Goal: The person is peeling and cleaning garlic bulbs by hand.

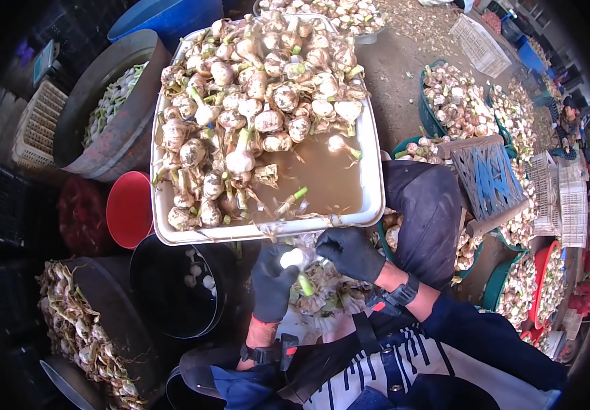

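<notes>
In my left hand (272, 279), which wears a dark glove, I grip a white garlic bulb (297, 258) with a green stem stub pointing down. My right hand (351, 252), gloved too, is curled against the bulb's right side; what its fingertips pinch is hidden. Just above both hands stands a white plastic tray (269, 233) with brown water (325, 177) and a heap of dirty garlic bulbs (254, 87). One bulb (343, 147) lies apart in the water. Peeled garlic skins (325, 297) are piled below my hands, between my legs.
To the left are a black bucket (172, 297) holding several white bulbs, a red bucket (128, 210) and a large metal tub (116, 148). A wooden stool (489, 177) with blue webbing and garlic-filled tubs (456, 102) stand right. Another person (569, 123) sits far right.
</notes>
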`<state>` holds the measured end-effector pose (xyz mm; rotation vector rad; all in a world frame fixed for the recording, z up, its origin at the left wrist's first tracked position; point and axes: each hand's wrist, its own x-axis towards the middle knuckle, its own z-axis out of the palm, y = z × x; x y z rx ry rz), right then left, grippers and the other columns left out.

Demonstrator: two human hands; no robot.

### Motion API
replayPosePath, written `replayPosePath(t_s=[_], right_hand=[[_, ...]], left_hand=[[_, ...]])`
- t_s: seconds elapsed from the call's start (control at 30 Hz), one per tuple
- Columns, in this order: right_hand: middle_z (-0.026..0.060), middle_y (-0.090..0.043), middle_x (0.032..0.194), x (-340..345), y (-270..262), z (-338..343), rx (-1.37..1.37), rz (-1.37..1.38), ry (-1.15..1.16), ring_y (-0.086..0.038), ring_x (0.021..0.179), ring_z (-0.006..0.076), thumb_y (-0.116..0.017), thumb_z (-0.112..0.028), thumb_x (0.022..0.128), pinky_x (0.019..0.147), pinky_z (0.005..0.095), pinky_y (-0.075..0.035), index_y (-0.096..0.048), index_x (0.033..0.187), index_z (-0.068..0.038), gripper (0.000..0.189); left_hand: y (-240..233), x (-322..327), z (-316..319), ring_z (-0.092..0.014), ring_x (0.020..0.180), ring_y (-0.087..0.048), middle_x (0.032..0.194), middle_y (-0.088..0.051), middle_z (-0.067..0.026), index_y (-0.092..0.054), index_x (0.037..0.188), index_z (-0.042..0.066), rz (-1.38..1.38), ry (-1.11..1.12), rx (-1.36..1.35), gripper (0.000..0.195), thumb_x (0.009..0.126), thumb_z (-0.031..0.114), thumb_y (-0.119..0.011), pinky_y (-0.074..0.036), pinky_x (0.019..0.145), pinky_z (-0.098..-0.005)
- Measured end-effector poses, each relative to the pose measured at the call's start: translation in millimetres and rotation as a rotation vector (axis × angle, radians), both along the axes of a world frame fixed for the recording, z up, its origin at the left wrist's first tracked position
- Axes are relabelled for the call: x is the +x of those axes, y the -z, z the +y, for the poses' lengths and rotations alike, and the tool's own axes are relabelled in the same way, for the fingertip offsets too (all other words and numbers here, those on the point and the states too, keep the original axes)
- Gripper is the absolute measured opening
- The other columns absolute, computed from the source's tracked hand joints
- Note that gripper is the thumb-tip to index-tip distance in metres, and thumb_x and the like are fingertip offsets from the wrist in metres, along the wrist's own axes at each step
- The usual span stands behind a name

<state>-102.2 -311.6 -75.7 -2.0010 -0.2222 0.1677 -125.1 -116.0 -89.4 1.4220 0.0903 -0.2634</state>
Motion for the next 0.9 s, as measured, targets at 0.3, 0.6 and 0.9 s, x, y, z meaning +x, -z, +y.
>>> replayPosePath(t_s=[0.3, 0.6, 0.9], right_hand=[[0.0106, -0.064, 0.089, -3, -20, -21, -0.286, -0.035, -0.484, -0.062, 0.082, 0.0311, -0.067, -0.021, 0.078, 0.076, 0.0411, -0.05, -0.066, 0.086, -0.011, 0.012], [0.0161, -0.06, 0.11, 112, -14, -50, -0.882, -0.03, -0.086, -0.062, 0.098, 0.034, -0.062, -0.026, 0.083, 0.081, 0.0415, -0.051, -0.057, 0.112, -0.002, 0.038], [0.0136, -0.07, 0.094, 173, 13, -43, -1.269, 0.05, -0.038, -0.068, 0.088, 0.0281, -0.056, -0.011, 0.079, 0.073, 0.0394, -0.054, -0.071, 0.091, -0.009, 0.019]], left_hand=[[-40, 28, 75, -0.016, 0.079, -0.06, 0.086, -0.061, -0.0072, -0.058, 0.098, 0.001, -0.251, -0.276, 0.316, 0.03, 0.075, 0.015, -0.045, -0.05, 0.069, -0.029], [-47, 29, 102, -0.039, 0.096, -0.057, 0.1, -0.059, -0.0208, -0.059, 0.097, 0.0, -0.441, -0.364, 1.188, 0.021, 0.083, 0.016, -0.061, -0.046, 0.084, -0.0449], [-33, 26, 22, -0.031, 0.081, -0.063, 0.097, -0.062, -0.0171, -0.062, 0.095, 0.0, -0.436, -0.174, 0.72, 0.017, 0.08, 0.009, -0.065, -0.05, 0.074, -0.0372]])
